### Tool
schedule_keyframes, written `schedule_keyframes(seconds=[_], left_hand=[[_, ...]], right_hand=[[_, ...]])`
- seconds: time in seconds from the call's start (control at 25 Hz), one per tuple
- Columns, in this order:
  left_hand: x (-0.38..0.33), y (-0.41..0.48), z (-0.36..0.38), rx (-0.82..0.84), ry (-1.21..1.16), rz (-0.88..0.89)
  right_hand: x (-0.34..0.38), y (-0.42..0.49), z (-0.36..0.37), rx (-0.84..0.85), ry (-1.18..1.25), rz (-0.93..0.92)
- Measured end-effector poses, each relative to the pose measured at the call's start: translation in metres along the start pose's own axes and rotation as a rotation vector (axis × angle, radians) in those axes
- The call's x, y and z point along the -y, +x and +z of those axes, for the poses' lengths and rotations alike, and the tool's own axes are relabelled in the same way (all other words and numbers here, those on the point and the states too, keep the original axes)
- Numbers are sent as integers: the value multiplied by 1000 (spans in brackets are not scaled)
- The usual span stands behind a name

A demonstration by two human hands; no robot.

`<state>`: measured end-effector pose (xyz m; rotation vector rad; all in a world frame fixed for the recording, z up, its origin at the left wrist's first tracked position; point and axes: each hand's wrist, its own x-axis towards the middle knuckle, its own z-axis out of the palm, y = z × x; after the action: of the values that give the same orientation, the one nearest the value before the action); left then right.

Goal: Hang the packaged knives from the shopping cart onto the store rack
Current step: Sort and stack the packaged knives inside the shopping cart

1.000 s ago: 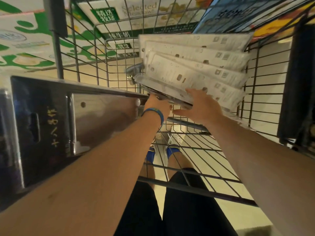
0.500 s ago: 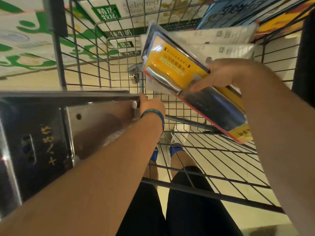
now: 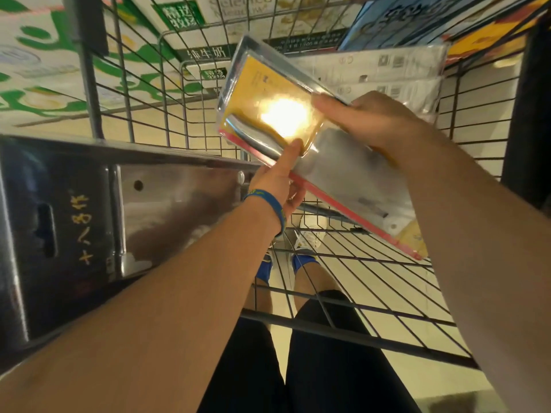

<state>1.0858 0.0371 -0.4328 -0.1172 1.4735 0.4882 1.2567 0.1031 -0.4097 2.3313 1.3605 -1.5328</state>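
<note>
A packaged knife (image 3: 298, 138) in a clear blister with a yellow card and red edge is held tilted above the wire shopping cart (image 3: 372, 263). My right hand (image 3: 372, 120) grips its upper edge. My left hand (image 3: 280, 180), with a blue wristband, holds the lower red edge, thumb pressed on the blister. A bright glare hides the middle of the pack. Behind it, a stack of more packaged knives (image 3: 387, 73) leans back side out against the cart's far right corner. The store rack is not in view.
A dark steel panel (image 3: 119, 219) with yellow characters fills the left, close to my left forearm. Cartons with green print (image 3: 44, 70) stand beyond the cart. My legs and shoes show through the cart's wire floor. A dark upright (image 3: 527, 114) borders the right.
My right hand lifted one knife pack off the stack and turned its yellow front up. My left hand left the steel panel's edge and took hold of the pack's lower edge.
</note>
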Motion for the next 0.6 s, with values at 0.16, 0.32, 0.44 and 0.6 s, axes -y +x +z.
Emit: schedule_keyframes(seconds=[0.16, 0.32, 0.44, 0.6], left_hand=[[2, -13, 9, -215, 86, 53], [17, -27, 13, -352, 63, 104], [12, -28, 10, -401, 68, 131], [7, -24, 2, -503, 164, 241]], right_hand=[[-8, 6, 10, -230, -178, -81], [-26, 10, 3, -379, -179, -108], [-35, 12, 4, -447, -164, -91], [-41, 8, 8, -515, -207, -79]])
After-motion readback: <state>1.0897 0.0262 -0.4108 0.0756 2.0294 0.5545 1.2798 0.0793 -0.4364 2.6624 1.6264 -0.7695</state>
